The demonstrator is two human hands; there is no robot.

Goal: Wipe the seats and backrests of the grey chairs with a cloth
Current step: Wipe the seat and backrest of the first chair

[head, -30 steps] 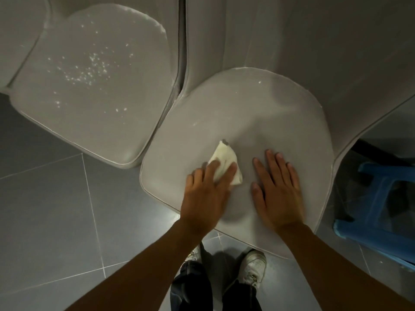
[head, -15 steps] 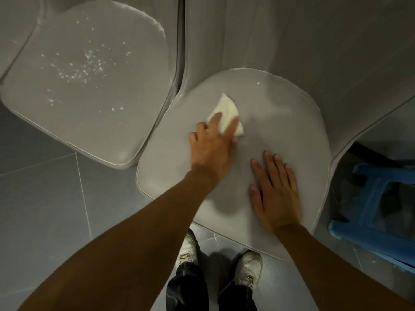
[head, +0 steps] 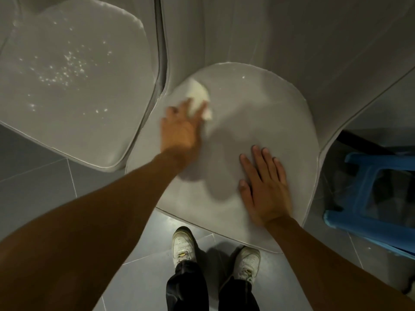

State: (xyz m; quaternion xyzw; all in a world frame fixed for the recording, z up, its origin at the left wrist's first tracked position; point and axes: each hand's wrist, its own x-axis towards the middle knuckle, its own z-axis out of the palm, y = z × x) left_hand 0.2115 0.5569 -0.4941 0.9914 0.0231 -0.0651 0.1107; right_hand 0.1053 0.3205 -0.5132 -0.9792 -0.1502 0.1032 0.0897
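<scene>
Two grey chairs stand side by side. On the seat of the right chair (head: 258, 113), my left hand (head: 182, 129) presses a folded white cloth (head: 197, 95) flat with straight fingers near the seat's far left part. The cloth sticks out beyond my fingertips. My right hand (head: 265, 187) lies flat on the same seat, near its front right, fingers spread and holding nothing. The right chair's backrest (head: 280, 30) rises behind the seat. The left chair's seat (head: 89, 113) carries several white specks and droplets.
A blue plastic stool (head: 368, 198) stands on the floor at the right, close to the right chair. Grey floor tiles (head: 33, 194) lie at the left and front. My two white shoes (head: 184, 245) stand just before the seat's front edge.
My left hand has pushed the cloth away from me and leftward across the right seat, from near the front to the far left part. My right hand has stayed flat in place.
</scene>
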